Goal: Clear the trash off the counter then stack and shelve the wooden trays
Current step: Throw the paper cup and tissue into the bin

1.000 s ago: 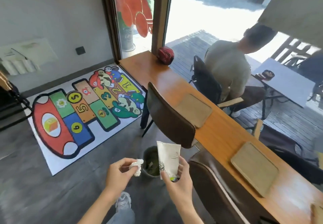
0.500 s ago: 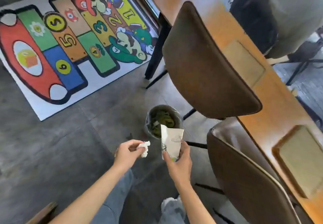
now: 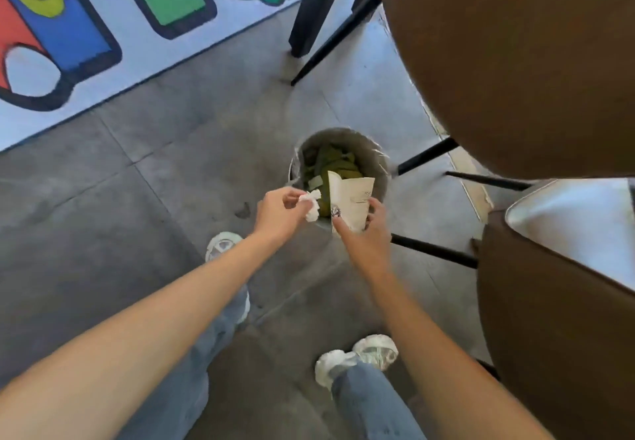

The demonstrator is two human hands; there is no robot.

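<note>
A small round trash bin (image 3: pixel 372 159) stands on the grey floor, with green waste inside. My left hand (image 3: pixel 278 211) pinches a crumpled white tissue (image 3: pixel 312 204) at the bin's near left rim. My right hand (image 3: pixel 364 233) grips a flat white paper bag (image 3: pixel 352 199), held upright over the bin's near edge. The wooden trays and the counter are out of view.
Two brown chairs (image 3: pixel 515 61) (image 3: pixel 556 319) stand close on the right, their black legs (image 3: pixel 429 156) reaching beside the bin. A colourful play mat (image 3: pixel 86 27) covers the floor at the upper left. My feet in white shoes (image 3: pixel 357 359) are below.
My view has tipped down and closer to the bin, so the counter and trays have left the frame. Both hands have moved forward over the bin, still holding the tissue and the bag.
</note>
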